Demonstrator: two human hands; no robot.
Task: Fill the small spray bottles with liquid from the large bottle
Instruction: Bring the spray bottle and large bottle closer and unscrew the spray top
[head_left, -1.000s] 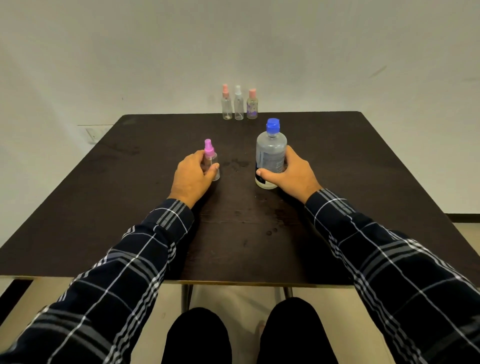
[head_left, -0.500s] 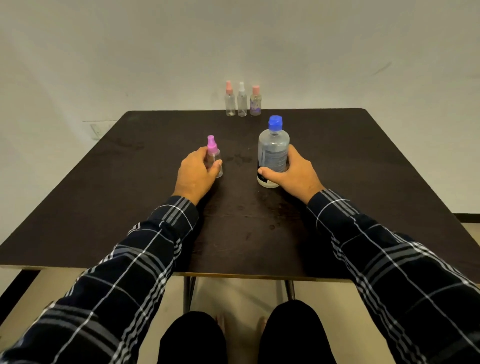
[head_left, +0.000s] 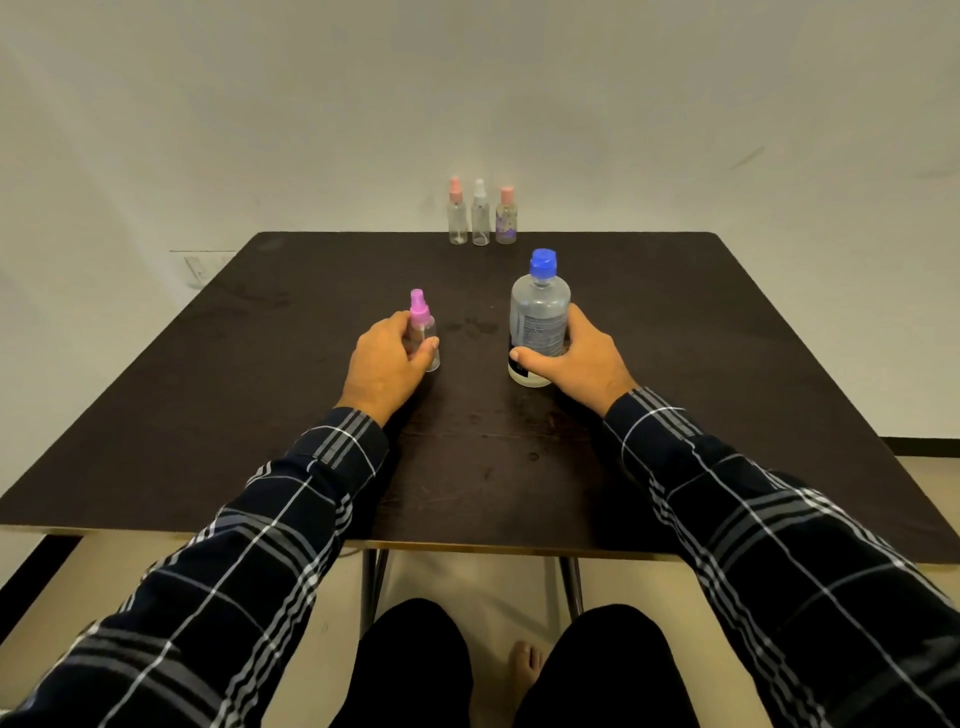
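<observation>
Nothing has moved: left hand (head_left: 387, 364) still grips the small bottle (head_left: 425, 332), right hand (head_left: 579, 358) the big bottle (head_left: 537, 319), both capped mid-table (head_left: 727, 364), so I think uncapping comes next.

Right hand (head_left: 584, 361) fingertips hidden behind large bottle (head_left: 537, 317).

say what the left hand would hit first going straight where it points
The pink-capped spray bottle in the grip of the left hand; beyond it the table looks free to the three far bottles, probably.
</observation>
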